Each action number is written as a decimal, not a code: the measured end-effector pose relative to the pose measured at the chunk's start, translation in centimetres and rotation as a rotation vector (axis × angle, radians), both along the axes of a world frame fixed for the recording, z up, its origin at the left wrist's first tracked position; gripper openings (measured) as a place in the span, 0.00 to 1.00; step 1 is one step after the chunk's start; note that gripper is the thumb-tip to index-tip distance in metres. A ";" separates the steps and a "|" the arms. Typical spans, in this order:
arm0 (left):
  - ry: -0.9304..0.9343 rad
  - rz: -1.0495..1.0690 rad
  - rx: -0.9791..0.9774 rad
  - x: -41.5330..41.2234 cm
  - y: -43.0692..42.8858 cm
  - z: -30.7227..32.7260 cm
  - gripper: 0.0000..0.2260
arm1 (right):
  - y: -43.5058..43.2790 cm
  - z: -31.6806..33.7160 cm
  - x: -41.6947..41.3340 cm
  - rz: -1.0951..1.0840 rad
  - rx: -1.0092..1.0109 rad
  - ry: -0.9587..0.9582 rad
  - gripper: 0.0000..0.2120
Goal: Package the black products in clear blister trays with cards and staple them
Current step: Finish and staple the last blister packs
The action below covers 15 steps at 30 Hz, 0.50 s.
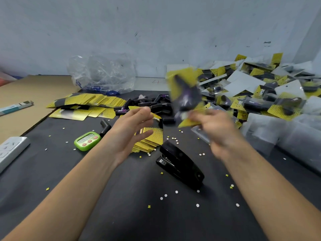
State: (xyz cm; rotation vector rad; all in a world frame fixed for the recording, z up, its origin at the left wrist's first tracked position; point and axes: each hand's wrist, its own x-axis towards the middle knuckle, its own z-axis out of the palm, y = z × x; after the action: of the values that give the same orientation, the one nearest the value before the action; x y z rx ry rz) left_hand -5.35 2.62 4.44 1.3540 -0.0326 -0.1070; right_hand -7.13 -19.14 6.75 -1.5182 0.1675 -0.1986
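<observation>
While left hand (132, 129) hangs released | right hand (213, 129) pinches pack (184, 94) (blurred) | stapler (180, 164) between forearms.

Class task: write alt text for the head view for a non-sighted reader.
The right hand holds a blurred yellow-carded blister pack above a dark table; the left hand is open beside it. A black stapler lies nearby.

A small packing workshop is indicated: finished blister packs (260, 94) are heaped far right, yellow cards (97, 100) stacked far left, 1 black stapler (180, 164) laid near.
</observation>
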 end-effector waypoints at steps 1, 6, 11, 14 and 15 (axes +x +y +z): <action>-0.006 0.041 0.077 0.1 0.2 -0.1 0.19 | -0.9 0.4 0.4 -0.118 0.151 -0.024 0.07; -0.124 0.224 0.541 0.2 0.2 -0.6 0.05 | -4.2 -0.5 1.8 -0.036 0.149 0.180 0.18; -0.253 0.223 1.050 0.9 0.2 -1.2 0.10 | -4.1 -2.7 2.6 -0.042 -0.562 0.040 0.04; -0.377 0.151 1.295 1.3 0.2 -2.0 0.15 | -3.8 -4.3 2.9 0.022 -1.168 0.137 0.08; -0.404 0.107 1.359 1.4 0.1 -2.2 0.17 | -3.7 -5.1 2.9 0.058 -1.288 0.173 0.11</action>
State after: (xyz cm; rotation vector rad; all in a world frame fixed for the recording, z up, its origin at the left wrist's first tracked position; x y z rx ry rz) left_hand -3.95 2.74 2.20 2.7127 -0.2627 0.3001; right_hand -4.23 -22.86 1.65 -2.8226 0.1308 -0.1209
